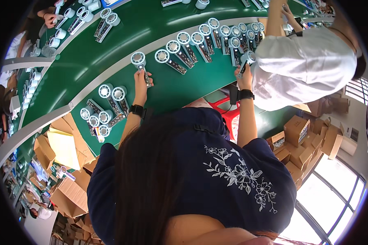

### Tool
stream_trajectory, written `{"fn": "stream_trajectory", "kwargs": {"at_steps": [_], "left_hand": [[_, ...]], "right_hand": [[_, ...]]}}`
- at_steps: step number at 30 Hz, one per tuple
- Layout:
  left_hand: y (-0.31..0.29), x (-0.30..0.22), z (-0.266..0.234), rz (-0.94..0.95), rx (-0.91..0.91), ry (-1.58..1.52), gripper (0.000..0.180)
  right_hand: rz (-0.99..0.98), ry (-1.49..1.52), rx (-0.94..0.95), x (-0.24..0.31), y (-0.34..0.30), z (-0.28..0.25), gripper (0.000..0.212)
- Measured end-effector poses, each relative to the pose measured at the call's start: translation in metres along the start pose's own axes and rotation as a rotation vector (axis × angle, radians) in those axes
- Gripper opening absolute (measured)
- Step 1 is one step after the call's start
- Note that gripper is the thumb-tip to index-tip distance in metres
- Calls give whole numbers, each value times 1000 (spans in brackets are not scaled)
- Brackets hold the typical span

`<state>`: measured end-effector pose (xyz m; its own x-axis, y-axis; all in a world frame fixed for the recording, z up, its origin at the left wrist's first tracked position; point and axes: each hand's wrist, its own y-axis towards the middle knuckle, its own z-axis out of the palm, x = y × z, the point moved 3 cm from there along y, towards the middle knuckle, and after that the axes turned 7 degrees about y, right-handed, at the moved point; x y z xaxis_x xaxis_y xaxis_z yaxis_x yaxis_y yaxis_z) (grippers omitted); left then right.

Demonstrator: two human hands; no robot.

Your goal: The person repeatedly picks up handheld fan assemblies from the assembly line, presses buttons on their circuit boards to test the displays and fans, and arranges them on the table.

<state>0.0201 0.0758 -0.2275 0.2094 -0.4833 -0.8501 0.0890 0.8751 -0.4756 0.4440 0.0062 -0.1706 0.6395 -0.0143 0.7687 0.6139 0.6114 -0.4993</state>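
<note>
In the upper middle of the frame, the left hand is curled around the handle of the first unit — a pale blue round head on a straight stem with its circuit board bared; the head points to the top of the frame, clear of the fingers. Right of centre, the right hand is closed about the handle of the second unit, just beside the white shirt of a co-worker; its exact finger placement is too small to make out.

Each unit looks light and stiff, likely hard plastic, smooth enough to slip a little; the open board seems the fragile part, so the best hold would be by the handle's side edges or the rim of the head, keeping fingertips off the components. Like units stand close together in a curved row on the green tabletop; a smaller cluster lies left of the left hand, some of it overlapping.

As for containers, a cardboard box at the right of the frame shows pale rounded parts through its open side; a smaller box beside it holds similar pieces; at lower left, an open carton gapes — its inside cannot be read from here; a yellow sheet lies over cardboard above it.
</note>
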Motion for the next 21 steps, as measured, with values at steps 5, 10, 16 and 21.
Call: {"fn": "stream_trajectory", "kwargs": {"at_steps": [5,10,16,21], "left_hand": [[2,11,9,-30,-5,43,33],[4,21,16,-65,17,23,33],[2,34,24,-149,106,121,31],[-1,37,34,-174,145,168,33]], "right_hand": [[-40,-21,18,18,50,14,29],[-20,-80,67,13,76,33,28],[60,-194,91,-9,50,18,27],[74,-539,251,-11,7,6,26]]}}
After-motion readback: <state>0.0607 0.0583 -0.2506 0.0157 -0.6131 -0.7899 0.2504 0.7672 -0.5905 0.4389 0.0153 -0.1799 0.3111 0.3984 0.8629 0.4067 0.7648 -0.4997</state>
